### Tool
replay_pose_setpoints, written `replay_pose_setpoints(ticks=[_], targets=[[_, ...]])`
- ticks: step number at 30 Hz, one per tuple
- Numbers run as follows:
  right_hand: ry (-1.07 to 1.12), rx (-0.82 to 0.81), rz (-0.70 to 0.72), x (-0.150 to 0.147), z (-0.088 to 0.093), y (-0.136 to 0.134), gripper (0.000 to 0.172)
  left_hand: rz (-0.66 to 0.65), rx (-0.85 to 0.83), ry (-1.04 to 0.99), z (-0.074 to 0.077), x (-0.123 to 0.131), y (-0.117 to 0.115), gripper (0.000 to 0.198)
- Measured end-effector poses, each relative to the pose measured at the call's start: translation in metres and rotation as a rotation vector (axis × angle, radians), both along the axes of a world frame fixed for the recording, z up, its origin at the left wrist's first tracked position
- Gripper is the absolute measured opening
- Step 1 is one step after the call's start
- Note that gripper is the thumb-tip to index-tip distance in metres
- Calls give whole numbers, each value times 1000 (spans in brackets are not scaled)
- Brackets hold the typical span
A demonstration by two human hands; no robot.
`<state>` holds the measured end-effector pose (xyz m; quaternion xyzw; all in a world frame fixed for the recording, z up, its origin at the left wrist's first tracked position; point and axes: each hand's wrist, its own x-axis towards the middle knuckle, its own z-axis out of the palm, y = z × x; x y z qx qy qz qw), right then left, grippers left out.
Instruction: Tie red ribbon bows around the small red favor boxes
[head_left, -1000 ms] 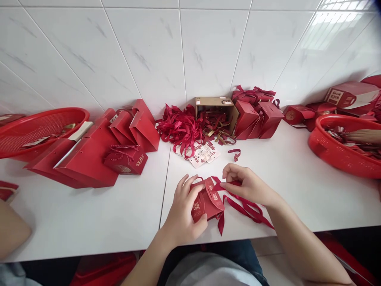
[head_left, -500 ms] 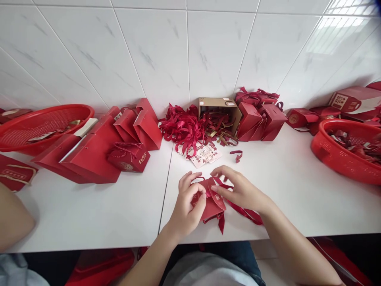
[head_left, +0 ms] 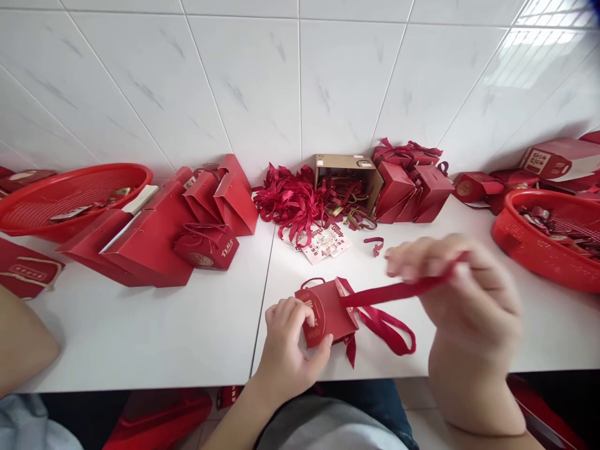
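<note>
A small red gift box [head_left: 327,309] with gold lettering lies on the white table [head_left: 154,325] in front of me. My left hand [head_left: 285,347] is closed on the box's left side, thumb under its front edge. A red ribbon [head_left: 396,291] runs taut from the box up to my right hand [head_left: 462,294], which is raised, motion-blurred and pinched on the ribbon's end. More of the ribbon loops loosely on the table right of the box.
A pile of red ribbons [head_left: 288,200], a brown carton [head_left: 345,164] and folded red boxes [head_left: 407,184] line the tiled wall. Red paper bags [head_left: 154,234] lie left. Red baskets [head_left: 70,200] [head_left: 546,240] sit at both ends. Another person's arm [head_left: 21,340] shows at the lower left.
My right hand has left the box flap and pulled the ribbon up and to the right, stretching it tight. The left hand slid lower on the box. The box flap now looks closed.
</note>
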<state>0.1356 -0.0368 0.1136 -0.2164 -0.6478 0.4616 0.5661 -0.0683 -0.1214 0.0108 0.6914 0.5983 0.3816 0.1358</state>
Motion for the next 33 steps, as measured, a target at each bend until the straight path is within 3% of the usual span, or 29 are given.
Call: replay_pose_setpoints(ticks=[3, 5, 10, 13, 15, 33], targets=[[55, 35, -60, 8, 18, -8, 25, 60, 29, -123, -12, 0, -5, 16], [-24, 13, -69, 4, 16, -8, 30, 113, 23, -275, -18, -2, -9, 15], [-532, -32, 139, -33, -35, -1, 21, 203, -116, -619, -27, -7, -15, 32], [-655, -31, 185, -54, -65, 1, 21, 203, -144, -735, -29, -6, -15, 36], [-688, -20, 189, -61, -75, 1, 21, 204, -147, -769, -29, -6, -15, 36], [-817, 50, 189, -62, -76, 0, 17, 188, -146, -780, -27, -4, -15, 38]])
